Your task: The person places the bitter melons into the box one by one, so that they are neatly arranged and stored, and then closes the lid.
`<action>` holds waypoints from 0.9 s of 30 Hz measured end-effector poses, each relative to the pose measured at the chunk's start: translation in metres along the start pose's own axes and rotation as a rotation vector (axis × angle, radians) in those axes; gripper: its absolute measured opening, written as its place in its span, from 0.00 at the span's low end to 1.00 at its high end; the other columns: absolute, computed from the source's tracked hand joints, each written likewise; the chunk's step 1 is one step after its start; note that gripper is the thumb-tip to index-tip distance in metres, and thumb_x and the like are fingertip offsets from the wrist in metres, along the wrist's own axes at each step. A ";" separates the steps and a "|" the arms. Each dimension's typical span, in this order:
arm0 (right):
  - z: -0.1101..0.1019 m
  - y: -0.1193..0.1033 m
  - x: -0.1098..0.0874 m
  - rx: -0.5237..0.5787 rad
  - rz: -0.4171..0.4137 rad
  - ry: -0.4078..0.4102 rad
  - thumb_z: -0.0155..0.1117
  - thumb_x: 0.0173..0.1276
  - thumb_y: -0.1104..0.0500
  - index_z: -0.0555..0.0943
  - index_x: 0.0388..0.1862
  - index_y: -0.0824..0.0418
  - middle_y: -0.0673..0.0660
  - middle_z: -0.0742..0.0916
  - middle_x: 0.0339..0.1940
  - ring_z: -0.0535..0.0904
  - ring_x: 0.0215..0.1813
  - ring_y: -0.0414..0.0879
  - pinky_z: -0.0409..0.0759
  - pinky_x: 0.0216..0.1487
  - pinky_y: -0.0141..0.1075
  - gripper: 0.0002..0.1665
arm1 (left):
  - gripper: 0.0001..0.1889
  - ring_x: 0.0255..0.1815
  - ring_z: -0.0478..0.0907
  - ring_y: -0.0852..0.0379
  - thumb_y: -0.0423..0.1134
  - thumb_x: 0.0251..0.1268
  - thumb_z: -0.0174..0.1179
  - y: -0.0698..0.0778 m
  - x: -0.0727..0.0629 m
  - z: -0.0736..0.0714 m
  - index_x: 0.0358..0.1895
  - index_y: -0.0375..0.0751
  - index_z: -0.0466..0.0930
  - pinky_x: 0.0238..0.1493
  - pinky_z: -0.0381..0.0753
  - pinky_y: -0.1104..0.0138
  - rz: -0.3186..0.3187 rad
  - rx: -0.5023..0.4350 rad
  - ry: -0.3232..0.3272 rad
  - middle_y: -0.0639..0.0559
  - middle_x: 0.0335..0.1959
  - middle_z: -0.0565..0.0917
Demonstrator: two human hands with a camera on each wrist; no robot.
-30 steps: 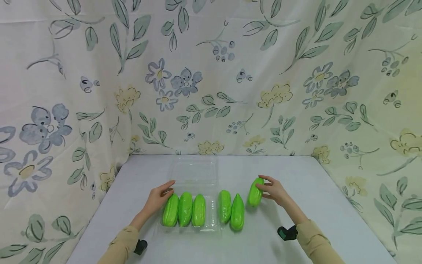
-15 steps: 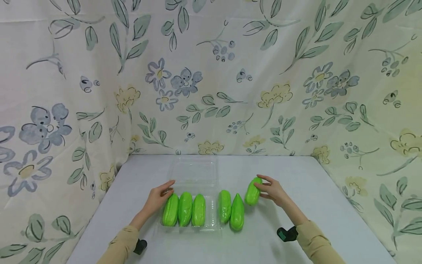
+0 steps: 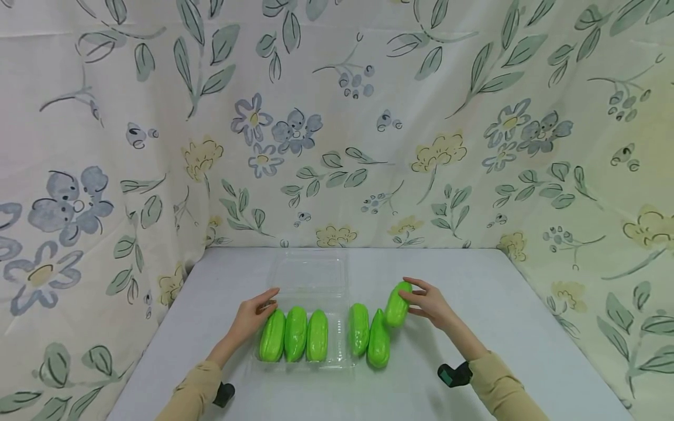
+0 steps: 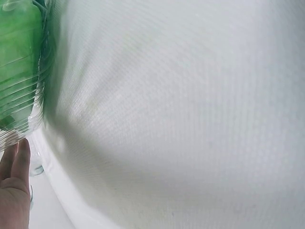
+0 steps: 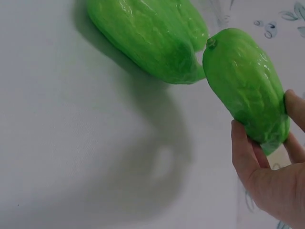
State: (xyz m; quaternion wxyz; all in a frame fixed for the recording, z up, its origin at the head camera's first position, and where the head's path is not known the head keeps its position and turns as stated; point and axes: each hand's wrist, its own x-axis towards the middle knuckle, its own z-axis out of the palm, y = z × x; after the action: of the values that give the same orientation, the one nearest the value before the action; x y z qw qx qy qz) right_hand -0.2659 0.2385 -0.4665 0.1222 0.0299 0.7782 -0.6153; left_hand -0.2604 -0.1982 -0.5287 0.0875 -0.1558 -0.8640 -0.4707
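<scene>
In the head view, my right hand (image 3: pixel 429 304) holds a bright green gourd (image 3: pixel 398 305) above the table, its fingers around the upper right side. The right wrist view shows that gourd (image 5: pixel 248 86) tilted, with fingers on both sides of its end. Just left lie two more gourds, one smooth and pointed (image 3: pixel 378 340), one more even (image 3: pixel 359 329). My left hand (image 3: pixel 254 314) touches the back left corner of a clear plastic box (image 3: pixel 339 345). Its visible fingers (image 4: pixel 21 160) look straight against the box in the left wrist view. Three gourds (image 3: pixel 296 334) lie side by side inside.
The box's transparent lid (image 3: pixel 308 272) lies folded back behind it. All stand on a white-covered table (image 3: pixel 447 263). A floral curtain (image 3: pixel 337 128) closes off the back and sides. Dark wrist devices (image 3: pixel 454 374) sit by the sleeves.
My right hand has moved left with the held gourd, bringing it beside the pointed gourd's tip. The left hand and the box have stayed in place.
</scene>
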 end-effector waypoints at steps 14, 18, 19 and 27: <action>0.013 -0.003 -0.001 0.018 -0.019 -0.001 0.62 0.68 0.54 0.64 0.70 0.62 0.69 0.75 0.59 0.79 0.47 0.43 0.85 0.53 0.43 0.35 | 0.22 0.53 0.81 0.42 0.30 0.64 0.59 0.000 0.000 0.002 0.63 0.35 0.72 0.53 0.84 0.59 -0.003 0.008 0.009 0.36 0.64 0.73; 0.018 -0.005 -0.002 0.031 -0.019 -0.008 0.62 0.67 0.54 0.64 0.70 0.62 0.67 0.76 0.57 0.79 0.45 0.42 0.86 0.51 0.42 0.35 | 0.22 0.53 0.81 0.42 0.30 0.65 0.58 -0.001 0.000 0.002 0.63 0.35 0.72 0.54 0.83 0.59 -0.001 0.003 0.004 0.37 0.64 0.73; 0.019 -0.005 -0.002 0.032 -0.020 -0.009 0.62 0.67 0.54 0.64 0.70 0.62 0.67 0.77 0.56 0.80 0.45 0.42 0.86 0.51 0.42 0.35 | 0.22 0.53 0.81 0.42 0.30 0.64 0.58 -0.001 0.000 0.002 0.63 0.35 0.72 0.54 0.83 0.59 0.004 0.008 0.003 0.37 0.64 0.73; 0.030 -0.011 -0.004 0.045 -0.039 -0.021 0.63 0.67 0.56 0.65 0.69 0.61 0.66 0.78 0.54 0.80 0.44 0.42 0.86 0.51 0.42 0.34 | 0.22 0.52 0.81 0.42 0.30 0.64 0.59 0.000 0.000 0.002 0.62 0.35 0.72 0.53 0.83 0.58 0.006 0.006 0.009 0.37 0.64 0.73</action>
State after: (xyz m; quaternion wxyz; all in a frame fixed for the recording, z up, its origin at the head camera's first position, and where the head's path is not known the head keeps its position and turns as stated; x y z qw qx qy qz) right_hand -0.2592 0.2074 -0.4617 0.1179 0.0110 0.7633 -0.6351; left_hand -0.2602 -0.1965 -0.5294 0.0934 -0.1558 -0.8647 -0.4684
